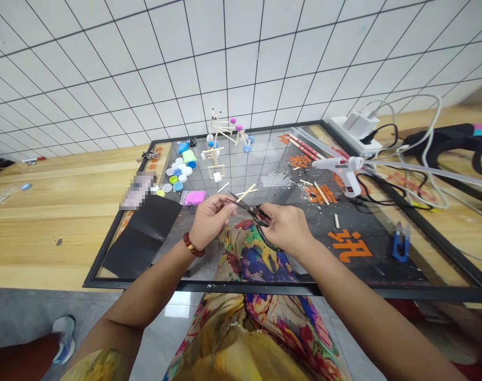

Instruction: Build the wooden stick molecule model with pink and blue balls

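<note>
My right hand (287, 226) is closed round the dark handles of a pair of scissors (253, 209), whose blades point up and left. My left hand (211, 215) pinches a thin wooden stick (245, 192) at the blade tips. Both hands hover over the near middle of a black-framed glass sheet (241, 288) lying on the wooden table. A red bead bracelet (193, 246) circles my left wrist. Further back on the glass stands a small stick model (226, 132) with bottle-cap wheels.
A white glue gun (344, 168) rests right of centre, its cable running to a power strip (355, 128). Loose sticks (320, 192), coloured bottle caps (179, 171), a pink bag (194, 198), black paper (141, 233) and blue snips (400, 243) lie around. Another person's shoe (64, 336) shows at lower left.
</note>
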A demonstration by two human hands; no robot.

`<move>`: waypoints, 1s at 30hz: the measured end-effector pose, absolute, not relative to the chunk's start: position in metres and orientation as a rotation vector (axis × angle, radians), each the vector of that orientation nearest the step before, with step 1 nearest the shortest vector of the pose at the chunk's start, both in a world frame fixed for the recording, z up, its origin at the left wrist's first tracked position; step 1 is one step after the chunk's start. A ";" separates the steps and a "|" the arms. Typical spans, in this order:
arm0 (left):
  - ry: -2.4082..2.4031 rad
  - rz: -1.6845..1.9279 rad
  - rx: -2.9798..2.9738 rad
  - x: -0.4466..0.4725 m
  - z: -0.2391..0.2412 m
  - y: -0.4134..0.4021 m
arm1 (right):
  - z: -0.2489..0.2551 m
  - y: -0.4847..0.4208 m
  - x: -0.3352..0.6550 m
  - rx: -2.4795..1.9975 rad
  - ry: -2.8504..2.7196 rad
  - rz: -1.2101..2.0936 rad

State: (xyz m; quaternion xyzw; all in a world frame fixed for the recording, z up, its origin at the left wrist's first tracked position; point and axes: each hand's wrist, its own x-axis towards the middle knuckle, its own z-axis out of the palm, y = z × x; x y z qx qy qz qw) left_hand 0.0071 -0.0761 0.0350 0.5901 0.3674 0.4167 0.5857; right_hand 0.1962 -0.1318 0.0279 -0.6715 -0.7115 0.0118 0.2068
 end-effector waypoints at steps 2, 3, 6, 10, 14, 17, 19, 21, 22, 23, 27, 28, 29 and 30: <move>0.960 1.103 1.574 0.010 0.031 -0.081 | 0.030 -0.132 0.193 -1.928 -1.968 0.063; 0.984 1.138 1.648 0.011 0.030 -0.083 | 0.030 -0.133 0.192 -1.942 -1.969 0.072; 1.010 1.191 1.765 0.012 0.028 -0.086 | 0.031 -0.134 0.190 -1.951 -1.979 0.083; 1.003 1.186 1.723 0.010 0.027 -0.085 | 0.029 -0.134 0.191 -1.925 -1.988 0.078; 0.897 1.073 1.441 0.009 0.032 -0.081 | 0.027 -0.133 0.194 -1.856 -1.990 0.108; 0.775 0.933 1.201 0.007 0.037 -0.078 | 0.026 -0.132 0.198 -1.778 -1.990 0.129; 0.701 0.813 1.090 0.005 0.040 -0.075 | 0.026 -0.132 0.200 -1.720 -1.995 0.124; 0.620 0.675 0.987 0.002 0.040 -0.073 | 0.026 -0.132 0.202 -1.657 -2.013 0.108; 0.579 0.611 0.935 0.001 0.040 -0.072 | 0.026 -0.132 0.203 -1.626 -2.028 0.101; 0.547 0.560 0.890 0.001 0.039 -0.072 | 0.025 -0.132 0.203 -1.603 -2.039 0.093; 0.659 0.674 0.979 0.006 0.035 -0.076 | 0.024 -0.130 0.202 -1.685 -2.019 0.073; 0.752 0.794 1.088 0.008 0.034 -0.078 | 0.025 -0.130 0.201 -1.745 -1.998 0.071; 0.847 0.929 1.216 0.009 0.034 -0.080 | 0.025 -0.130 0.199 -1.804 -1.981 0.074; 0.927 1.058 1.343 0.011 0.033 -0.082 | 0.026 -0.130 0.197 -1.853 -1.970 0.080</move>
